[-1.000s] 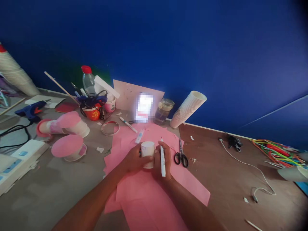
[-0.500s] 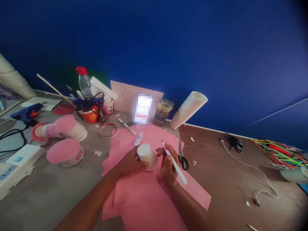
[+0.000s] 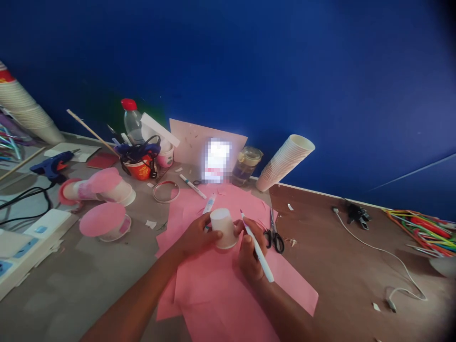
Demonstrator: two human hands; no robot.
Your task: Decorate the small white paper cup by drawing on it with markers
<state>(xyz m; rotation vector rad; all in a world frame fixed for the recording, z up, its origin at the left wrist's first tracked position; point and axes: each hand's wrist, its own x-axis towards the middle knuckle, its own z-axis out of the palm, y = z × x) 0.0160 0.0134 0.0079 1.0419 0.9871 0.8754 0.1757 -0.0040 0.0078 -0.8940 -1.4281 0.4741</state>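
My left hand (image 3: 197,236) grips a small white paper cup (image 3: 223,228), held upside down on the pink paper sheets (image 3: 213,280). My right hand (image 3: 251,249) is closed round a white marker pen (image 3: 257,247), its tip pointing up-left, close beside the cup's right side. Black scissors (image 3: 273,234) lie just right of my right hand. A small white tube (image 3: 208,204) lies on the paper behind the cup.
A leaning stack of white cups (image 3: 285,162), a jar (image 3: 245,165) and a card (image 3: 199,142) stand at the blue wall. Left are pink-covered cups (image 3: 103,221), a tape ring (image 3: 164,191), a glue gun (image 3: 53,164), a bottle (image 3: 132,121). Right lie a white cable (image 3: 384,256) and coloured sticks (image 3: 423,227).
The cup went from upright in both hands to upside down on the pink paper. My right hand turned the pen from vertical to slanted, tip beside the cup.
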